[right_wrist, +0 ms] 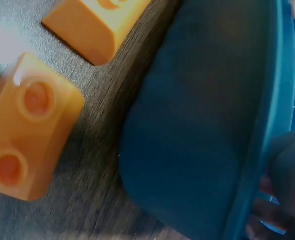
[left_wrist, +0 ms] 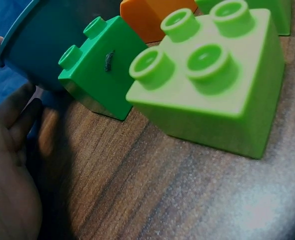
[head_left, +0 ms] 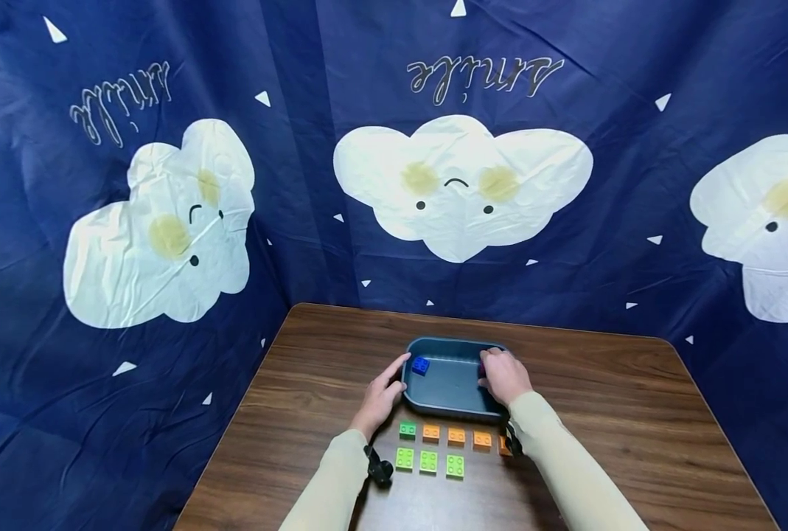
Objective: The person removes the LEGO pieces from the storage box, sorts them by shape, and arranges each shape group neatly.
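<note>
A dark blue-grey tray (head_left: 456,410) lies on the table, with a blue building brick (head_left: 420,365) inside near its left end. My left hand (head_left: 379,402) touches the tray's left rim, its fingers fairly straight. At the right end, my right hand (head_left: 505,375) reaches into the tray and pinches a small dark red piece (head_left: 482,367), mostly hidden by the fingers. In the right wrist view the tray's wall (right_wrist: 187,140) hides most of that hand. In front of the tray stand a green brick (left_wrist: 105,65) and a lime brick (left_wrist: 212,100), closest to my left wrist.
A row with several orange bricks (head_left: 456,436) runs along the tray's near side, the rightmost partly behind my right wrist. Three lime bricks (head_left: 428,462) form a row nearer to me. The wooden table (head_left: 599,383) meets a dark blue curtain (head_left: 287,184) with clouds behind.
</note>
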`<control>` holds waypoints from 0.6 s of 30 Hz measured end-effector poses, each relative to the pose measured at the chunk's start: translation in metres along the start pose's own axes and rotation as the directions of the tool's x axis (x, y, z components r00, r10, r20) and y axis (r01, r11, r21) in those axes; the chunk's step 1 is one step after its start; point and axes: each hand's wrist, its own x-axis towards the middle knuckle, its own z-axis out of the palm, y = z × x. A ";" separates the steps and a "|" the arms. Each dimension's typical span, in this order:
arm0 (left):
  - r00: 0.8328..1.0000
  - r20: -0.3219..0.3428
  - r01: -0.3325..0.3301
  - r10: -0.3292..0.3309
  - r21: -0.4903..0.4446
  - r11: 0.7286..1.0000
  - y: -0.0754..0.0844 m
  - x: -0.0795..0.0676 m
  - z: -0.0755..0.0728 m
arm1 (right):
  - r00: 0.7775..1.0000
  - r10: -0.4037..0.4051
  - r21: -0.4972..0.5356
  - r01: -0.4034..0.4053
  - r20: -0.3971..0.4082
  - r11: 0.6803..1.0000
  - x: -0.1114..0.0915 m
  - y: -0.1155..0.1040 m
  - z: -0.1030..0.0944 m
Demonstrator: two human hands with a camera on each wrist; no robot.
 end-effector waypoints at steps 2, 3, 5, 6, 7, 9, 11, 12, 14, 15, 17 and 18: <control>1.000 -0.004 -0.007 0.007 0.007 1.000 0.000 0.000 0.000 | 0.999 0.014 -0.037 -0.012 0.034 0.999 0.002 0.000 0.001; 1.000 -0.007 -0.012 0.012 0.011 1.000 0.000 0.000 0.000 | 0.998 0.020 -0.048 -0.017 0.051 0.999 0.002 0.000 0.002; 1.000 -0.011 -0.019 0.019 0.018 1.000 -0.001 0.001 0.000 | 0.997 0.026 -0.063 -0.021 0.079 0.998 0.004 0.000 0.005; 1.000 -0.010 -0.021 0.021 0.017 1.000 -0.001 0.001 0.000 | 0.996 0.030 -0.061 -0.024 0.090 0.998 0.004 0.000 0.006; 1.000 -0.012 -0.022 0.022 0.018 1.000 -0.002 0.001 0.000 | 0.995 0.033 -0.057 -0.028 0.098 0.998 0.004 -0.001 0.006; 1.000 -0.013 -0.025 0.025 0.024 0.999 -0.003 0.001 0.000 | 0.993 0.042 -0.043 -0.037 0.113 0.998 0.005 0.000 0.009; 1.000 -0.010 -0.023 0.023 0.019 1.000 -0.002 0.001 0.000 | 0.991 0.051 -0.027 -0.048 0.123 0.998 0.005 -0.001 0.010; 1.000 -0.011 -0.022 0.022 0.017 1.000 -0.002 0.001 0.000 | 0.991 0.052 -0.021 -0.049 0.124 0.999 0.005 -0.001 0.012; 1.000 -0.008 -0.022 0.022 0.008 1.000 -0.001 0.000 0.000 | 0.992 0.045 -0.006 -0.045 0.114 0.999 0.005 -0.001 0.013; 1.000 -0.010 -0.024 0.024 0.008 1.000 -0.001 0.000 0.000 | 0.993 0.042 0.003 -0.042 0.107 0.999 0.005 -0.001 0.014; 1.000 -0.012 -0.028 0.028 0.009 1.000 -0.001 0.000 0.000 | 0.996 0.031 0.025 -0.033 0.083 0.999 0.004 -0.002 0.016; 1.000 -0.011 -0.028 0.028 0.010 1.000 -0.002 0.000 0.000 | 0.997 0.022 0.034 -0.024 0.071 0.999 0.003 -0.002 0.018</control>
